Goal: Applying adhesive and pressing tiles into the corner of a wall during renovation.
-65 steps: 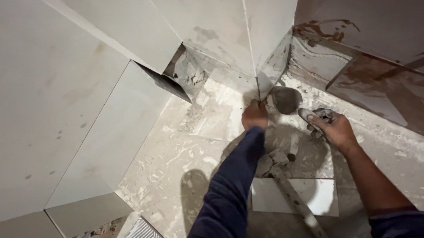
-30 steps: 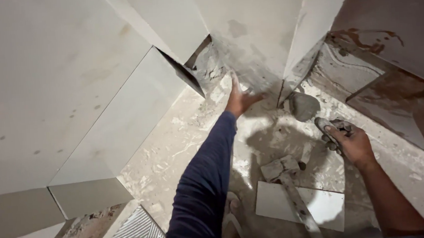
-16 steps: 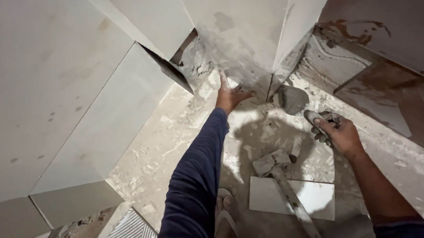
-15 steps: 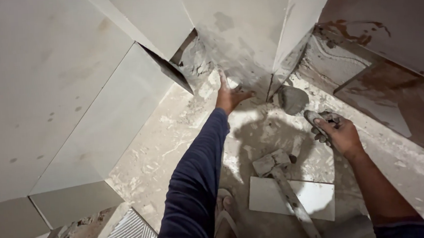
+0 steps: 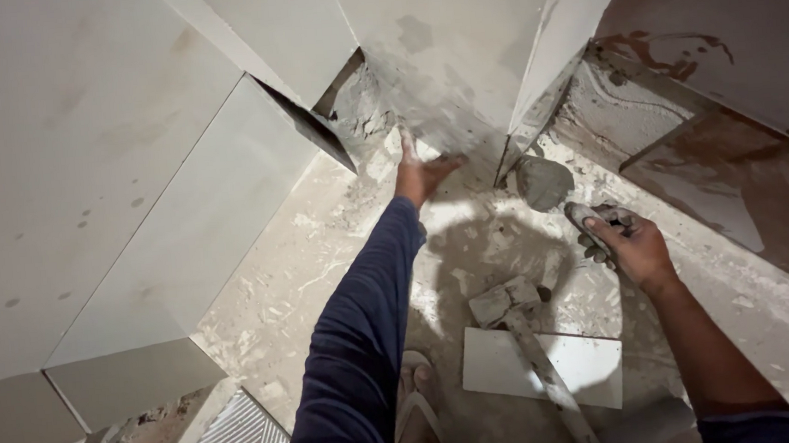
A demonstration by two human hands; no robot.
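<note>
My left hand (image 5: 421,171), in a dark blue sleeve, reaches to the foot of the tiled wall (image 5: 457,51) in the corner, fingers spread and pressed against the grey mortar there. It holds nothing. My right hand (image 5: 627,244) grips the handle of a trowel (image 5: 545,183), whose round mortar-coated blade hovers near the wall's base, just right of my left hand. A mallet (image 5: 523,333) lies on the floor between my arms, its head beside a loose white tile piece (image 5: 544,368).
Large pale wall tiles (image 5: 86,178) cover the left side, with a dark gap (image 5: 314,130) at the corner. The floor (image 5: 304,246) is smeared with mortar. A combed adhesive patch (image 5: 234,441) lies bottom left. My sandalled foot (image 5: 418,423) stands below.
My left hand moved from the middle of the floor up to the corner wall base. The right hand with the trowel stayed roughly in place; the view shifted.
</note>
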